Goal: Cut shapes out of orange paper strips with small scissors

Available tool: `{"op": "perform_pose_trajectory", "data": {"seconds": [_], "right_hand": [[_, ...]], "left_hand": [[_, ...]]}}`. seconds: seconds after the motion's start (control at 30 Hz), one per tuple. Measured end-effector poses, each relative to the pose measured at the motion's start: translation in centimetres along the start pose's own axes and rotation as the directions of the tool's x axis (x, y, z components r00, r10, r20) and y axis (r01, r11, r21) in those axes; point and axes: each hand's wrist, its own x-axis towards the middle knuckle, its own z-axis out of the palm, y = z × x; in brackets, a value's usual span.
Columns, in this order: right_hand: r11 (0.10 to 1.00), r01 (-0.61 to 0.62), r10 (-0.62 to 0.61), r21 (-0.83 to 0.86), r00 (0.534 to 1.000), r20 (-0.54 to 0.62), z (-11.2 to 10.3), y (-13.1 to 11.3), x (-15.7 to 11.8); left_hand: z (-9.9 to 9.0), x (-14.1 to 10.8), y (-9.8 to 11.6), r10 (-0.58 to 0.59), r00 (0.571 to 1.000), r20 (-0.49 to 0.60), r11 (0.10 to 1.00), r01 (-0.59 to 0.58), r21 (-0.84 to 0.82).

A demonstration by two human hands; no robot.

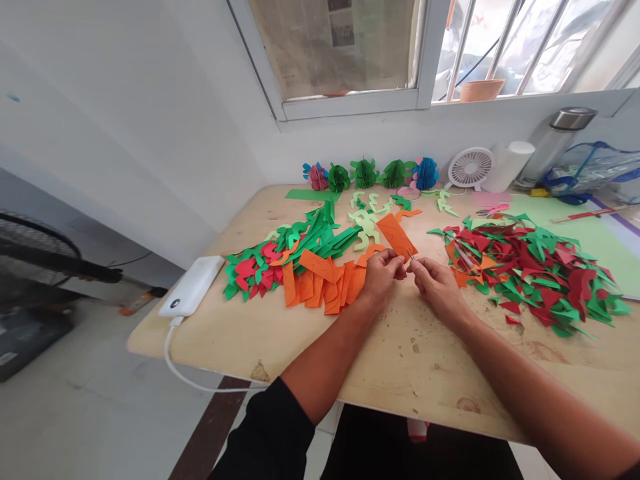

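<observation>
My left hand (383, 272) pinches an orange paper strip (395, 233) by its lower end; pencil-like curved lines show on it. Close beside it, my right hand (434, 283) is closed around small scissors (411, 254); only their thin metal blades show at the paper's edge, the handles being hidden by my fingers. Left of my left hand lies a row of orange paper strips (325, 283). Behind those are folded green paper strips (330, 237) and cut red and green paper shapes (253, 270). Light green cut-outs (367, 227) lie just behind the held strip.
A big heap of red and green paper scraps (540, 273) covers the right side. Honeycomb paper figures (365, 173), a white fan (471, 168) and a bottle (557, 147) line the wall. Pink-handled scissors (495, 209) lie behind the heap. A cabled power bank (193, 287) sits at the left edge.
</observation>
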Motion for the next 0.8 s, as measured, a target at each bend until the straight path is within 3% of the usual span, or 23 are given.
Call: {"op": "perform_pose_trajectory", "data": {"seconds": [0.8], "right_hand": [[0.997, -0.038, 0.039, 0.071, 0.999, -0.009, 0.14, 0.02, 0.14]], "left_hand": [[0.08, -0.16, 0.13, -0.011, 1.0, 0.004, 1.0, 0.011, 0.001]]}}
